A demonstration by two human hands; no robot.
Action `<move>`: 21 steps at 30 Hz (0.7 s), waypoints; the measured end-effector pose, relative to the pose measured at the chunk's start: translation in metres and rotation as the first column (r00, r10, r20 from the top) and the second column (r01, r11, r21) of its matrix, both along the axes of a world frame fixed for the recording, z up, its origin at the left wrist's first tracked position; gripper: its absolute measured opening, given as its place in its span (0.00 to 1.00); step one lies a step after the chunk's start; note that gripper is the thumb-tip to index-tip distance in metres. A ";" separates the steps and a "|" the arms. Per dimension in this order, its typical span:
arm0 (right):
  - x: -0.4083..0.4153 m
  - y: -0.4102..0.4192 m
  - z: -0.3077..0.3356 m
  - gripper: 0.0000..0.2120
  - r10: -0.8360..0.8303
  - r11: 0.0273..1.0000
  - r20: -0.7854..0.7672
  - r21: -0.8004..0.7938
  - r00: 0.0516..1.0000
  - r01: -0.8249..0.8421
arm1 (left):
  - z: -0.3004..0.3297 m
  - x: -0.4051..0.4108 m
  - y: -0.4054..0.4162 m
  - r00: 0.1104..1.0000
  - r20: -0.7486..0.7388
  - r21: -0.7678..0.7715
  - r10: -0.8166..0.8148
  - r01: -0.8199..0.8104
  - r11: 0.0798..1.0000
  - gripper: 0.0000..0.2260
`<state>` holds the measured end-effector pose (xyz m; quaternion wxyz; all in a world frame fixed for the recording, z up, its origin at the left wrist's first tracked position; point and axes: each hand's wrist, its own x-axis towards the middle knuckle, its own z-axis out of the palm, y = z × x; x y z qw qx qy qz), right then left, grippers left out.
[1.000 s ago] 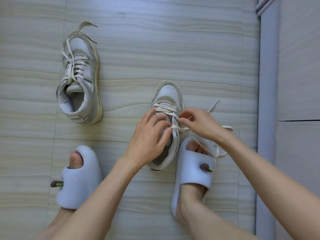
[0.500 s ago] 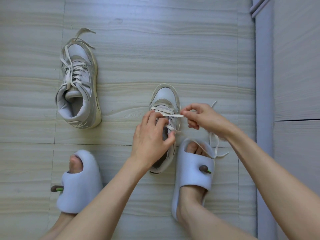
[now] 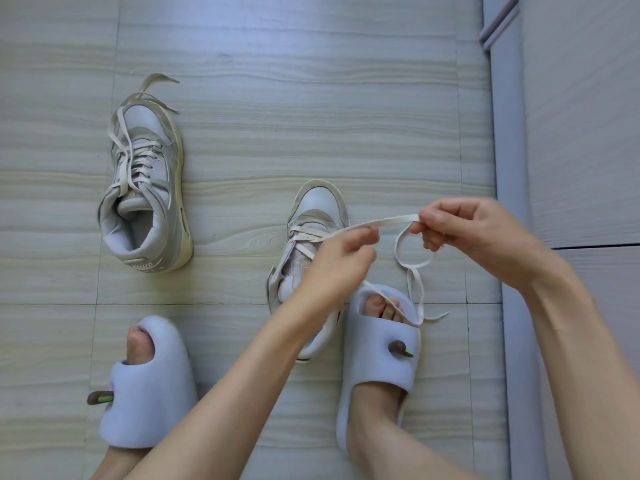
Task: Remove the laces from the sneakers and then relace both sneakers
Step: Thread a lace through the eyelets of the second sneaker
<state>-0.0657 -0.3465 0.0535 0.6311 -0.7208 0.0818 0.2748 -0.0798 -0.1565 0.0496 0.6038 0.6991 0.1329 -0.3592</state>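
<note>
While both hands work over the near sneaker [image 3: 313, 216], I see a flat, woven, off-white lace [image 3: 377, 224] pulled taut btwn them. Right hand [image 3: 474, 233] pinches the lace w/ thumb + forefinger, other fingers curled; past that pinch the lace drops in a limp loop under the fingers and trails across the right slipper [image 3: 377, 362]. Left hand [image 3: 332, 261] has fingers curled over the sneaker's tongue area, fingertips [image 3: 367, 233] touching the lace where it leaves the eyelets; can't tell if it's truly pinched. Sneaker is grey-white, smooth leather-ish toe, scuffed rubber sole, partly laced. Far sneaker [image 3: 145, 199], well left of the fingers, is laced, ends loose. Slippers are chunky, matte foam. Floor [image 3: 311, 98] is pale wood-grain tile.
</note>
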 end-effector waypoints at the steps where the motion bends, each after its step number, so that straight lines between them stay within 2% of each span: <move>1: 0.001 -0.001 0.001 0.24 -0.024 1.000 0.031 -0.004 0.999 0.024 | 0.004 0.005 -0.003 0.972 -0.213 -0.228 0.094 -0.143 0.963 0.16; 2: 0.001 -0.002 0.002 0.24 -0.049 0.999 0.049 0.006 0.998 0.048 | 0.008 0.010 -0.004 0.906 -0.395 -0.403 0.152 -0.320 0.857 0.17; 3: 0.000 -0.003 0.003 0.24 -0.068 0.998 0.058 0.023 0.996 0.067 | 0.011 0.013 -0.003 0.837 -0.517 -0.496 0.181 -0.465 0.733 0.16; 4: 0.000 -0.003 0.004 0.24 -0.074 0.997 0.061 0.034 0.995 0.072 | 0.012 0.015 -0.003 0.797 -0.573 -0.537 0.190 -0.540 0.648 0.15; 5: -0.001 -0.002 0.004 0.22 -0.071 0.997 0.060 0.042 0.996 0.069 | 0.012 0.015 -0.004 0.788 -0.587 -0.556 0.185 -0.559 0.614 0.14; 9: -0.002 0.002 0.009 0.13 -0.089 0.989 0.046 0.119 0.995 0.083 | 0.008 0.007 -0.017 0.774 -0.603 -0.519 0.194 -0.565 0.641 0.09; 10: -0.002 0.002 0.010 0.13 -0.092 0.988 0.045 0.131 0.995 0.085 | 0.006 0.006 -0.020 0.733 -0.641 -0.502 0.228 -0.625 0.599 0.10; 12: -0.002 0.001 0.013 0.13 -0.098 0.985 0.045 0.148 0.994 0.090 | 0.004 0.006 -0.022 0.607 -0.741 -0.457 0.287 -0.769 0.447 0.12; 14: -0.003 -0.001 0.012 0.13 -0.116 0.981 0.038 0.159 0.993 0.109 | 0.001 0.006 -0.022 0.510 -0.795 -0.402 0.329 -0.848 0.345 0.10; 16: -0.004 -0.002 0.010 0.14 -0.150 0.977 0.033 0.156 0.988 0.143 | -0.001 0.004 -0.020 0.468 -0.806 -0.359 0.362 -0.873 0.329 0.05; 18: -0.006 -0.005 0.008 0.16 -0.201 0.970 0.026 0.148 0.979 0.195 | 0.000 0.001 -0.019 0.481 -0.793 -0.364 0.373 -0.866 0.342 0.03; 19: -0.006 -0.006 0.006 0.17 -0.220 0.966 0.026 0.144 0.975 0.214 | 0.001 -0.001 -0.018 0.510 -0.776 -0.385 0.372 -0.849 0.361 0.04; 21: -0.007 -0.006 0.004 0.21 -0.218 0.969 0.032 0.123 0.975 0.213 | 0.003 -0.002 -0.017 0.627 -0.702 -0.479 0.339 -0.767 0.427 0.08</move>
